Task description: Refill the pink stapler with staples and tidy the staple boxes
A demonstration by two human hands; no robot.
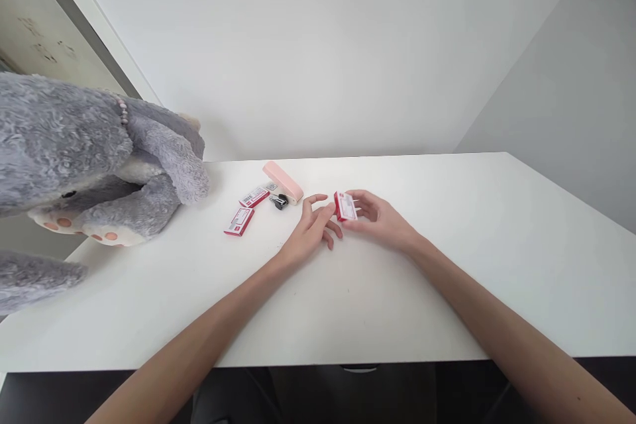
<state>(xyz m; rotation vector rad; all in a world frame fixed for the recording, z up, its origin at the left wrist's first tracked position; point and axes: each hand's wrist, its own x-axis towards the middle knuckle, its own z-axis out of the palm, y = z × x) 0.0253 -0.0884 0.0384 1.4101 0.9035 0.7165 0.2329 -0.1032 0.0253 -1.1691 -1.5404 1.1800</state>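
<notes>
My right hand [373, 215] grips a small red and white box [346, 207], its printed face turned toward me, above the middle of the table. Just left of it is my left hand [315, 226], its fingers apart and the thumb close to the box's red end; whether the thumb touches cannot be made out. Two similar red and white boxes lie to the left, one nearer me [239, 221] and one farther back [254, 197]. A black staple remover [279, 201] rests beside a pink stapler [283, 182] behind my left hand.
A large grey plush toy [64, 139] takes up the left end of the white table [447, 305]. A white wall [318, 53] rises along the back edge, and a grey wall [571, 93] stands at the right.
</notes>
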